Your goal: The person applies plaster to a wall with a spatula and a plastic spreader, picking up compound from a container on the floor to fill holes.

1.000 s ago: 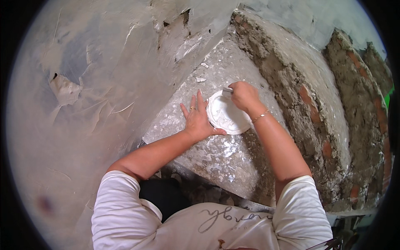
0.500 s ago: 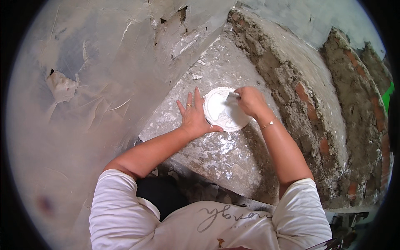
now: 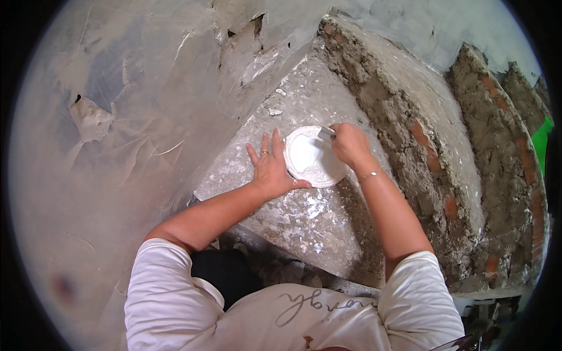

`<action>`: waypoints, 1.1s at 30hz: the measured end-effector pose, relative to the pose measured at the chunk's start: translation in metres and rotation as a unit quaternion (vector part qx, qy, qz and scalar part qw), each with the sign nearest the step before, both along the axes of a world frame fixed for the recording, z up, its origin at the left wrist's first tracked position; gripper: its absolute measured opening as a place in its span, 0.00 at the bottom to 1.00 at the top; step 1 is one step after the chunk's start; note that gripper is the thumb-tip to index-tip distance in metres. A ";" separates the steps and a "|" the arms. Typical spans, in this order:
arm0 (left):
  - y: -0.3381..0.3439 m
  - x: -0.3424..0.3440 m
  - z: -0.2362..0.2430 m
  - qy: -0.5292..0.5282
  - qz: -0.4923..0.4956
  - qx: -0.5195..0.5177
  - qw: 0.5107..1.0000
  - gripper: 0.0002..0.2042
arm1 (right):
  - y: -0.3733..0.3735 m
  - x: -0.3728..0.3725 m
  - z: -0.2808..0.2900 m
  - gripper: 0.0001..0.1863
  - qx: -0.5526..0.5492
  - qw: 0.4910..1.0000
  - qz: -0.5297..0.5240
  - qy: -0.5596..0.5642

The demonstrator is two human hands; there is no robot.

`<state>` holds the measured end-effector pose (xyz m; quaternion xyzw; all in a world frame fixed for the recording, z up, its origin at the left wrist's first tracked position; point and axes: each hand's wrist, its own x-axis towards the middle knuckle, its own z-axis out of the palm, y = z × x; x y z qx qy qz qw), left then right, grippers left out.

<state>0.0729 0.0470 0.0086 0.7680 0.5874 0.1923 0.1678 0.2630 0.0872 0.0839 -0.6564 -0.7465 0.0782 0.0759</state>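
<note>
A round white bucket [image 3: 291, 165] holding white paste [image 3: 305, 153] stands on a rough, white-spattered concrete step [image 3: 281, 219]. With fingers spread, my left hand [image 3: 270, 169] rests against the bucket's left side, its thumb along the near rim. My right hand [image 3: 349, 143] is closed around a short grey tool [image 3: 327, 133], perhaps a scraper, at the bucket's far right rim. Most of the tool is hidden by my fingers, so its exact kind does not show.
Rough steps of mortar and brick [image 3: 421, 146] rise on the right. Plastic sheeting [image 3: 123, 134] with tears spreads over the left side. Something bright green [image 3: 542, 140] shows at the far right edge. The step's near edge drops off toward my body.
My right hand with the grey tool has shifted slightly within the bucket's mouth, and the paste's surface looks different. My left hand stays against the bucket.
</note>
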 end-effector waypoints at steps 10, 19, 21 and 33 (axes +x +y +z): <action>-0.001 0.001 0.004 0.020 -0.009 -0.003 1.000 0.69 | -0.029 -0.005 -0.003 0.09 -0.019 0.997 0.080 -0.008; -0.007 0.006 0.004 0.054 -0.009 0.049 0.997 0.65 | -0.046 -0.021 -0.017 0.09 0.020 0.995 0.067 -0.065; -0.009 0.007 0.004 0.056 -0.016 0.041 0.997 0.64 | -0.044 -0.013 -0.018 0.09 0.016 0.997 0.064 -0.033; -0.011 0.009 0.005 0.043 -0.013 0.020 0.999 0.62 | 0.004 0.104 -0.042 0.28 -0.014 0.969 -0.103 0.224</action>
